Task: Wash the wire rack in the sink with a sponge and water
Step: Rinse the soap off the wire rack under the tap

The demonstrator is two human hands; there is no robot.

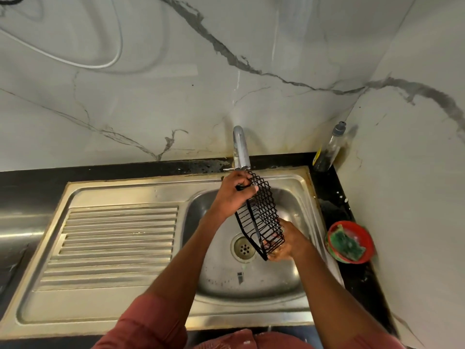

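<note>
The wire rack (261, 217) hangs tilted over the sink (289, 197), under the tap (240, 147). The left hand (234, 195) grips its upper edge; the right hand (286, 244) holds the lower end. It looks light and stiff (probably slippery when wet), so the rim wires give the best hold.

Single head-worn view, looking steeply down and forward from close above the sink (251, 285); wide angle, taking in the wall behind and the desk (30, 187) around.
</note>
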